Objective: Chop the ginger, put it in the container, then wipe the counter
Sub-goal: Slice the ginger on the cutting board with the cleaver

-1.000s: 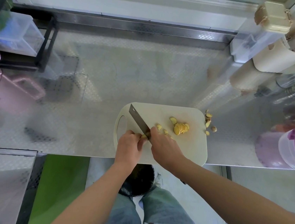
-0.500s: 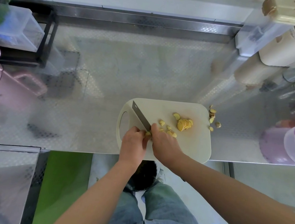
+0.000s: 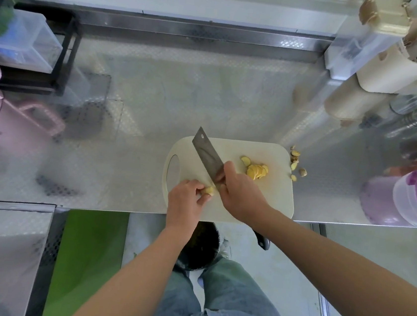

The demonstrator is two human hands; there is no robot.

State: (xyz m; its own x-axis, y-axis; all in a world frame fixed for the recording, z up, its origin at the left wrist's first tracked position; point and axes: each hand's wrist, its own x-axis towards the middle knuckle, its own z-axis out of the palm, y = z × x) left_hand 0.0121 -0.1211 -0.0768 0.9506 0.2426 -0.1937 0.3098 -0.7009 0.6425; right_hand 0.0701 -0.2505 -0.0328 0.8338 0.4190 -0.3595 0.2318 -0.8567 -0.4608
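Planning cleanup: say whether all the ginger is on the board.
Not all. Slices lie on the board, but several bits sit on the counter off its right edge.

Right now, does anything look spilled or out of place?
Yes: several ginger bits lie off the board, scattered on the counter just past its right edge instead of with the sliced pile.

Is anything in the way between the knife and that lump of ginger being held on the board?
Nothing visible. The right hand grips the cleaver, whose blade is right next to the ginger piece pinched by the left hand on the cutting board. The cut slices lie off to the right, clear of that gap.
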